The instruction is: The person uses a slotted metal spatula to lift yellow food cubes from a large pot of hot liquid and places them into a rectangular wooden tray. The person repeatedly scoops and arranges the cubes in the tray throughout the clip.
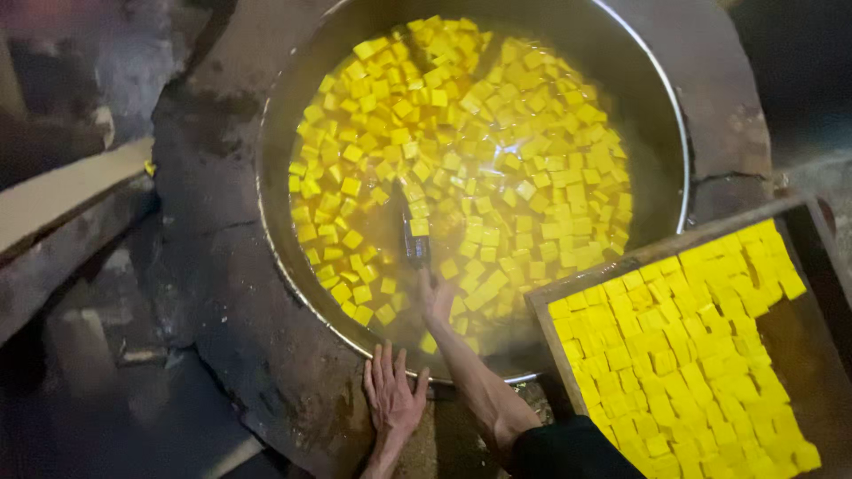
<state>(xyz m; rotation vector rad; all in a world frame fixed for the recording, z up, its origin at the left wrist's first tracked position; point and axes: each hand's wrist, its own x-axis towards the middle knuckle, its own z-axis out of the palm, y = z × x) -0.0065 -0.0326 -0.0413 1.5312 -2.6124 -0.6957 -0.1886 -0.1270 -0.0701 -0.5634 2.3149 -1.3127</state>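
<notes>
Right hand (435,297) is out over the big metal vat (293,106), its grip clenched around the handle of a dark ladle (414,232) that dips into the yellow liquid (382,232), right among the floating yellow cubes (497,142). Left hand (393,395) lies flat, grip released, fingers spread on the stone surround (257,346) just beside the vat's rim. At the right, a wooden tray (541,310) carries more yellow cubes (701,355), packed in rows.

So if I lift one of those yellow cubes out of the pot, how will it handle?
The yellow cubes float in liquid in the metal pot, so probably light, wet and slippery. They look soft, so squeezing may break one.
</notes>
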